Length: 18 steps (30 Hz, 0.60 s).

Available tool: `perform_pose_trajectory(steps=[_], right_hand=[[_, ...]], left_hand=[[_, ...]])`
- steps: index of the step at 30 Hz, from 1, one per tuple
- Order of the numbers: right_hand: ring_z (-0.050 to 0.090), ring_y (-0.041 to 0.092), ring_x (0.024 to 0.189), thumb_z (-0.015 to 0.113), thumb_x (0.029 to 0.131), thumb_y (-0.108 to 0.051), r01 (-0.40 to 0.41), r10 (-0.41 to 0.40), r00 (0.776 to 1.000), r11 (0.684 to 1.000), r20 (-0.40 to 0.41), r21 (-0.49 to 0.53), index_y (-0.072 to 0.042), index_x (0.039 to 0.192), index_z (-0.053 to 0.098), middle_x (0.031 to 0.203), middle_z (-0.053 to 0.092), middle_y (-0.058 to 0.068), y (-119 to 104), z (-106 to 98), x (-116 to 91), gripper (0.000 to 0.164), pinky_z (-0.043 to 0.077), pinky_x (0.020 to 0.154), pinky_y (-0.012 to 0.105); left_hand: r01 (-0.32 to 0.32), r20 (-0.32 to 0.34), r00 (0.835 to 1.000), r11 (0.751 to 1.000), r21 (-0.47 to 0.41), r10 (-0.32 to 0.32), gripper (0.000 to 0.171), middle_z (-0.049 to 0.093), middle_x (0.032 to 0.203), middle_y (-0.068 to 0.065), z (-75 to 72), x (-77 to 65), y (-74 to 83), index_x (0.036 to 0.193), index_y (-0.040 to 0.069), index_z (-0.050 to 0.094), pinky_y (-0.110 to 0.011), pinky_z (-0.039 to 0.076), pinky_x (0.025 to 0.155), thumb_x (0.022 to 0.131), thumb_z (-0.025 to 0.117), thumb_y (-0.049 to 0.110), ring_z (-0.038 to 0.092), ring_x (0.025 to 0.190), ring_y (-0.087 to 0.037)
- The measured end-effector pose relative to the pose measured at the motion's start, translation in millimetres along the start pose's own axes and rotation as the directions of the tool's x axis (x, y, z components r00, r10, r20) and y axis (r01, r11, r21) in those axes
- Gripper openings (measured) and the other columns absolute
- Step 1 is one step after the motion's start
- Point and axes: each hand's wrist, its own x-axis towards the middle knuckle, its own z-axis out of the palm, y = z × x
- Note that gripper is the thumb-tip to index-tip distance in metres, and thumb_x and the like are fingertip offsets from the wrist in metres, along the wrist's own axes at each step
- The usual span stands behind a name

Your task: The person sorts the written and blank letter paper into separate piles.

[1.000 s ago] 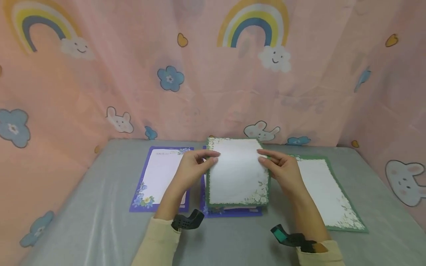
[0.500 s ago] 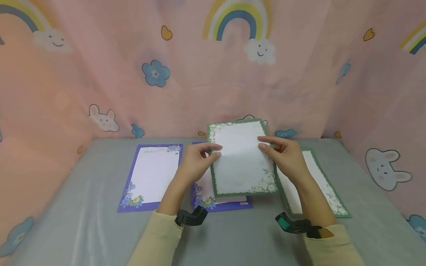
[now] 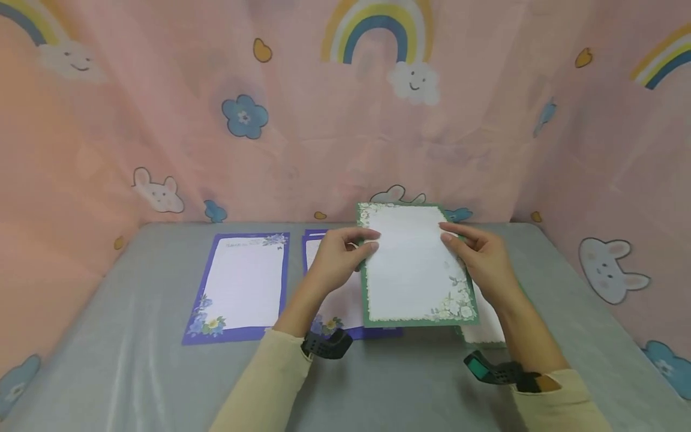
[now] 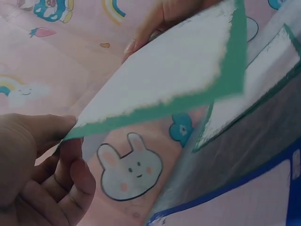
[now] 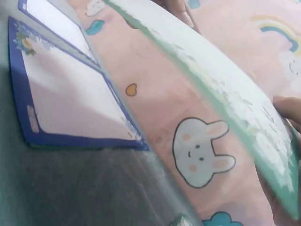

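Observation:
Both hands hold a green-bordered sheet of stationery paper (image 3: 410,270) with white flowers, raised above the table. My left hand (image 3: 340,257) pinches its left edge; in the left wrist view the thumb and fingers of that left hand (image 4: 51,160) grip the margin. The right edge is pinched by my right hand (image 3: 486,259). The sheet bows slightly in the right wrist view. Behind it, a second green-bordered sheet (image 3: 487,327) lies on the table, partly covered by the held paper and the right forearm. Purple-bordered sheets (image 3: 345,300) lie partly hidden behind the left hand.
Another purple-bordered sheet (image 3: 245,282) with blue flowers lies flat at the left. All the papers on the surface rest on a grey-covered table (image 3: 146,300). A pink curtain (image 3: 302,174) with rainbows, rabbits and flowers hangs behind and at the sides.
The held green-bordered sheet has risen off the middle purple-bordered paper and moved right, now overlapping the green-bordered sheet there. Both hands travelled with it, and the head view shifted.

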Motion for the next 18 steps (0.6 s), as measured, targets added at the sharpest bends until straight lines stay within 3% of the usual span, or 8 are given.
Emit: perform_pose_trajectory(steps=[5, 7, 8, 9, 11, 12, 14, 18], right_hand=[[0.023, 0.010, 0.042, 0.065, 0.099, -0.037, -0.048, 0.048, 0.999, 0.999, 0.003, -0.001, -0.005, 0.141, 0.059, 0.053, 0.026, -0.012, 17.6, -8.4, -4.8, 0.053, 0.032, 0.049, 0.034], [0.020, 0.017, 0.043, 0.065, 0.098, -0.039, -0.075, 0.076, 0.997, 0.997, 0.021, -0.025, -0.007, 0.142, 0.058, 0.054, 0.023, -0.009, 25.3, -12.0, -7.8, 0.055, 0.033, 0.051, 0.034], [0.024, 0.018, 0.046, 0.065, 0.098, -0.042, -0.090, 0.091, 0.995, 0.995, 0.037, -0.051, -0.010, 0.143, 0.057, 0.058, 0.029, -0.008, 29.0, -14.2, -9.9, 0.056, 0.036, 0.054, 0.032], [0.038, 0.019, 0.050, 0.064, 0.098, -0.044, -0.103, 0.108, 0.993, 0.992, 0.056, -0.074, -0.012, 0.145, 0.056, 0.064, 0.044, -0.005, 32.4, -16.4, -12.1, 0.057, 0.039, 0.056, 0.028], [0.061, 0.025, 0.077, 0.063, 0.097, -0.047, -0.121, 0.132, 0.986, 0.986, 0.097, -0.111, -0.016, 0.147, 0.054, 0.099, 0.067, 0.007, 38.5, -19.9, -15.8, 0.059, 0.049, 0.071, 0.027], [0.066, 0.030, 0.100, 0.063, 0.097, -0.048, -0.128, 0.143, 0.983, 0.984, 0.117, -0.125, -0.017, 0.148, 0.053, 0.125, 0.065, 0.012, 41.5, -21.5, -17.5, 0.060, 0.050, 0.078, 0.025], [0.048, 0.037, 0.138, 0.061, 0.099, -0.047, -0.127, 0.147, 0.977, 0.983, 0.151, -0.134, -0.016, 0.150, 0.050, 0.163, 0.034, 0.014, 46.8, -24.8, -20.8, 0.061, 0.048, 0.086, 0.025], [0.036, 0.047, 0.146, 0.062, 0.100, -0.040, -0.100, 0.123, 0.978, 0.985, 0.166, -0.140, -0.012, 0.150, 0.049, 0.165, 0.029, 0.018, 57.1, -29.9, -26.2, 0.059, 0.046, 0.080, 0.016]], left_hand=[[0.020, 0.055, 0.998, 1.000, 0.016, -0.021, 0.023, 0.072, 0.095, -0.008, 14.6, 5.0, -4.3, 0.119, 0.014, 0.075, -0.024, 0.047, 0.059, 0.098, 0.068, 0.019, 0.057, 0.060, -0.011], [0.036, 0.078, 0.996, 0.999, 0.031, -0.038, 0.023, 0.070, 0.090, -0.006, 19.6, 5.7, -7.9, 0.119, 0.014, 0.075, -0.025, 0.047, 0.059, 0.097, 0.069, 0.019, 0.058, 0.060, -0.011], [0.044, 0.086, 0.995, 0.999, 0.030, -0.047, 0.023, 0.068, 0.086, -0.006, 22.7, 6.2, -10.3, 0.118, 0.013, 0.075, -0.025, 0.048, 0.059, 0.096, 0.070, 0.017, 0.059, 0.060, -0.011], [0.056, 0.094, 0.994, 0.998, 0.028, -0.059, 0.023, 0.066, 0.082, -0.006, 25.3, 6.3, -12.6, 0.118, 0.012, 0.075, -0.026, 0.048, 0.058, 0.095, 0.070, 0.016, 0.059, 0.059, -0.011], [0.093, 0.112, 0.989, 0.995, 0.022, -0.095, 0.024, 0.061, 0.076, -0.003, 30.1, 6.0, -17.3, 0.118, 0.010, 0.075, -0.027, 0.049, 0.057, 0.095, 0.071, 0.013, 0.058, 0.058, -0.012], [0.110, 0.125, 0.986, 0.994, 0.026, -0.112, 0.025, 0.059, 0.073, -0.002, 32.6, 6.0, -19.6, 0.119, 0.010, 0.074, -0.027, 0.049, 0.057, 0.095, 0.070, 0.012, 0.057, 0.057, -0.012], [0.129, 0.160, 0.978, 0.991, 0.023, -0.131, 0.027, 0.057, 0.070, -0.003, 37.9, 6.5, -23.6, 0.122, 0.008, 0.073, -0.026, 0.048, 0.056, 0.095, 0.069, 0.011, 0.056, 0.056, -0.013], [0.142, 0.196, 0.969, 0.988, 0.056, -0.150, 0.031, 0.060, 0.077, -0.003, 49.2, 8.3, -29.0, 0.129, 0.010, 0.069, -0.024, 0.045, 0.055, 0.098, 0.065, 0.012, 0.055, 0.058, -0.013]])
